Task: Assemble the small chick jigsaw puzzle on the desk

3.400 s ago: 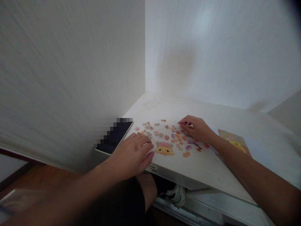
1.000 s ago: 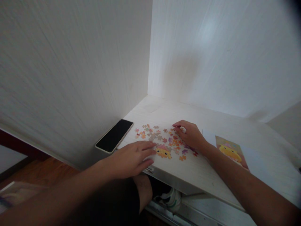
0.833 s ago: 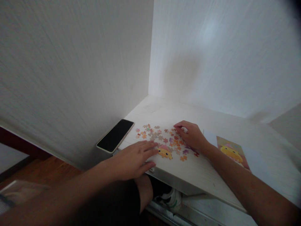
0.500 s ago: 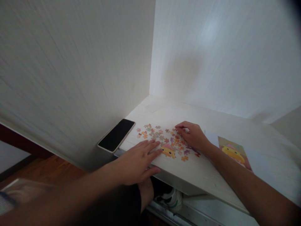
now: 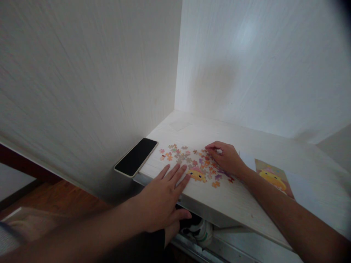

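Head: puzzle face (image 5: pixel 197 175) is laid crosswise, hat (image 5: pixel 195 169) pointed away; left fingers (image 5: pixel 178 175) now spread wider, right fingers (image 5: pixel 213 145) pinched together, hold unclear.

We stretch our bare left forearm (image 5: pixel 109 223) in from the lower left, its near part blurred, with the left hand (image 5: pixel 163 199) palm down. Its fingers (image 5: pixel 173 174) fan slightly forward, and the left thumb (image 5: pixel 182 214) juts sideways, well apart from them. Our bare right forearm (image 5: pixel 279 206) slants in from the lower right. The right hand (image 5: pixel 226 157) is curled, bringing index finger (image 5: pixel 213 144) and right thumb (image 5: pixel 214 155) near each other; we cannot tell whether their tips meet. Our two hands are apart.
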{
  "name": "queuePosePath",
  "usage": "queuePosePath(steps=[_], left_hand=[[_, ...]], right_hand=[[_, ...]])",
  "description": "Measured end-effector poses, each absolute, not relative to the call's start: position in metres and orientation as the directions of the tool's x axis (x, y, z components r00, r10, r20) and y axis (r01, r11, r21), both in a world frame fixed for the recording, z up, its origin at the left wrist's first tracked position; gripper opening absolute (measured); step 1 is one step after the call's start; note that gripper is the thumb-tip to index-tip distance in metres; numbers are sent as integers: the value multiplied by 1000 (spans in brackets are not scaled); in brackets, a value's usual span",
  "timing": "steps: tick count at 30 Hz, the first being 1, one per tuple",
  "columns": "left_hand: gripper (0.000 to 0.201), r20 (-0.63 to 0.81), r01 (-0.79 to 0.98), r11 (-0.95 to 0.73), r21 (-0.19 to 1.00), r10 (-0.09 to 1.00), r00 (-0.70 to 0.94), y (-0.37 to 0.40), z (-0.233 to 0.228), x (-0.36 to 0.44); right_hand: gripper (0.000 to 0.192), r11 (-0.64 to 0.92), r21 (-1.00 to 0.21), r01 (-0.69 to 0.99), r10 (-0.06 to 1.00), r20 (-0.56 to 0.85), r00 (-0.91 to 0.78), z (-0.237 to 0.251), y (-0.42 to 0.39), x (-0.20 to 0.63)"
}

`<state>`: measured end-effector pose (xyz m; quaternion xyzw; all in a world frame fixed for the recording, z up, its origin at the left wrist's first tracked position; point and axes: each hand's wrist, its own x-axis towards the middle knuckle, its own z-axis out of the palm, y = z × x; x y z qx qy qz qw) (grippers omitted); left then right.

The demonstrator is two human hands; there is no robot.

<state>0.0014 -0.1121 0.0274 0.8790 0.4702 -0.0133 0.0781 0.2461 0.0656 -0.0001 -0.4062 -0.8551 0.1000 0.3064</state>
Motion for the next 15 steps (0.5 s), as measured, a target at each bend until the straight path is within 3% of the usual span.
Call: queuePosePath(steps=[15], left_hand=[[84, -97, 876, -456, 156, 876, 473, -115, 28, 2]], right_hand=[[19, 639, -427, 640, 767, 422, -483, 1, 65, 246]])
